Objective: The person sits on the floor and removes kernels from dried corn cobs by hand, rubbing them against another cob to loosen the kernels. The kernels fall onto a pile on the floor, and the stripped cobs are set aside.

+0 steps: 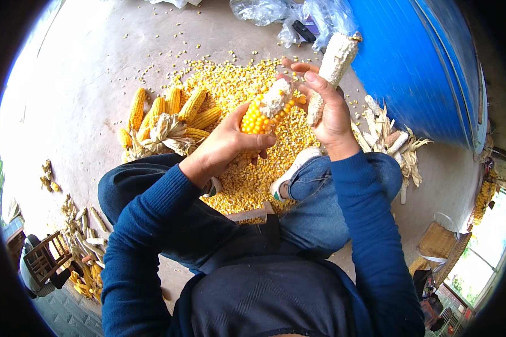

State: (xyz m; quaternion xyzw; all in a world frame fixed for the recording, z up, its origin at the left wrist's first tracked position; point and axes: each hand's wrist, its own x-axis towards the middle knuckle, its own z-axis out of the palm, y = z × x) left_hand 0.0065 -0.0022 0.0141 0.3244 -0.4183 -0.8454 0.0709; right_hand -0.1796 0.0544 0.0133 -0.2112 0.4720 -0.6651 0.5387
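Observation:
A partly shelled ear of corn (257, 117) rests in my left hand (240, 137); yellow kernels cover its lower part, and its upper end is bare white cob. My right hand (331, 103) grips a bare corn cob (339, 54) that slants up and to the right. Its fingers are beside the ear's bare end; I cannot tell whether they touch it. Below both hands spreads a heap of loose kernels (232, 84) on the floor, between my shoes. Left of my left hand lie several whole yellow ears (192, 105) with dry husks (166, 130) pulled back.
To the right, a large blue sheet-like surface (413, 71) curves upward, with husks and bare cobs (390, 141) at its foot. Clear plastic bags (270, 12) and a black object (303, 30) lie ahead. More cobs (86, 231) and a wooden chair (46, 259) are at lower left.

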